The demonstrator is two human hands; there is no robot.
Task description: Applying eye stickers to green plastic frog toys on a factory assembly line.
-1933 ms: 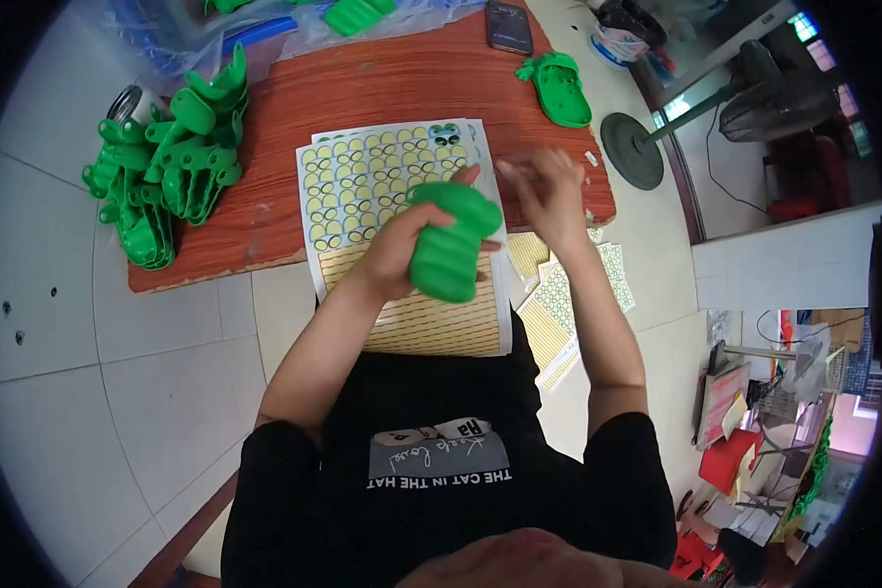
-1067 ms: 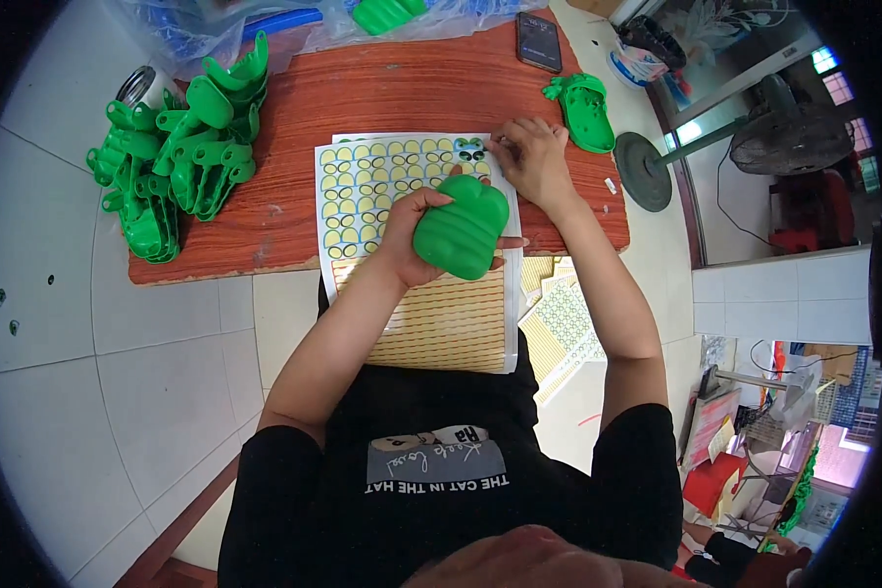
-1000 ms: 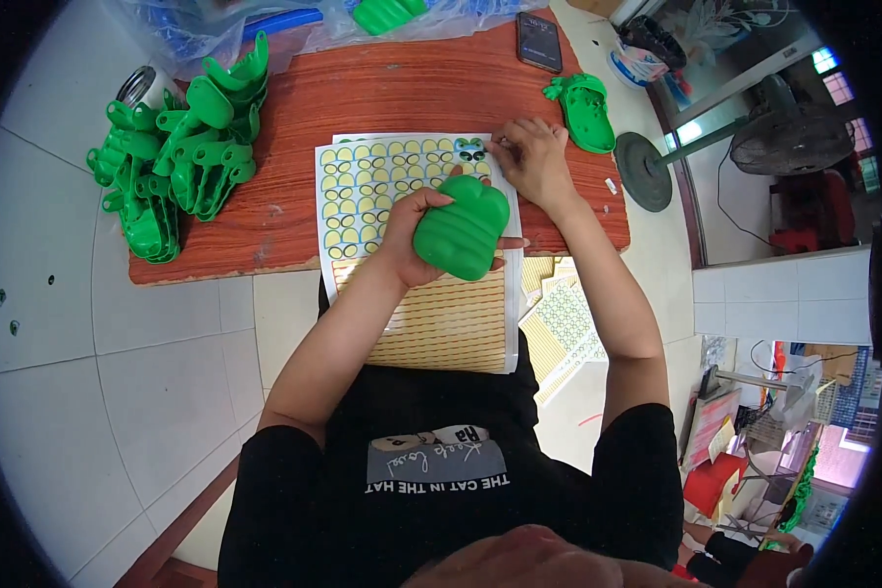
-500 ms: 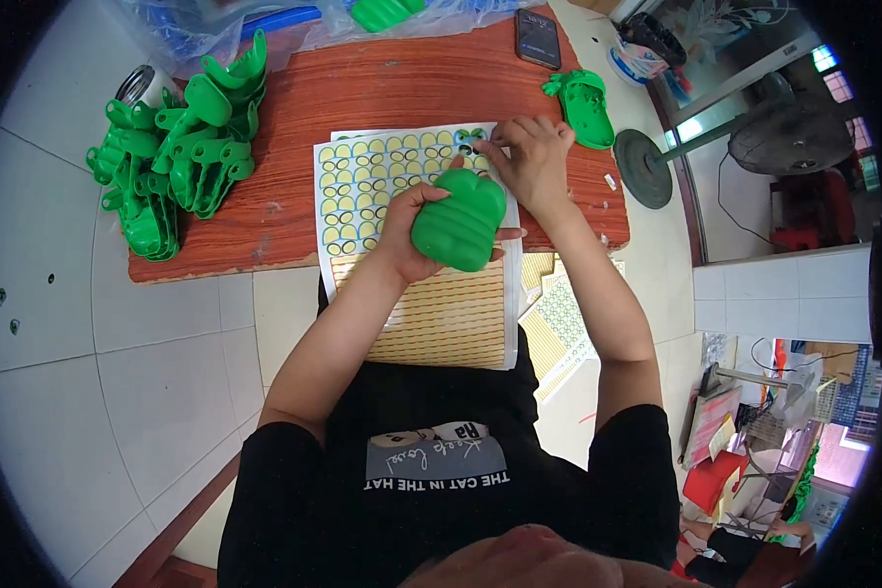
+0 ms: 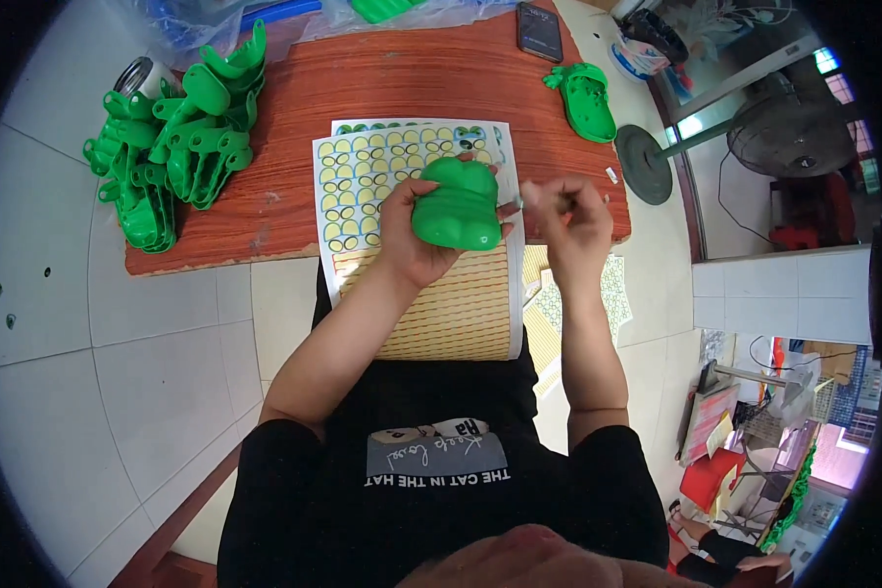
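My left hand (image 5: 407,233) is wrapped round a green clog (image 5: 457,204), a smooth rounded piece with bulges along its top, held above the sheets. Just right of it, my right hand (image 5: 580,218) hovers with thumb and fingers pinched together. Whatever sits in that pinch is too small and blurred to make out. Below the clog lies a sticker sheet (image 5: 348,186) with rows of yellow and black-outlined eye shapes. Near its top right corner is a blue, green and dark sticker patch (image 5: 469,134). A sheet with tan striped rows (image 5: 441,328) reaches over the table edge onto my lap.
Green clogs and straps (image 5: 181,147) are piled on the table's left, by a metal can (image 5: 139,76). A phone (image 5: 539,31) and another green clog (image 5: 587,103) lie at the right. A standing fan (image 5: 789,127) is beyond the red-brown table (image 5: 421,83).
My right hand has left the upper right of the sticker sheet and come down and to the right, fingers drawn together. The held clog has tilted and shifted slightly.
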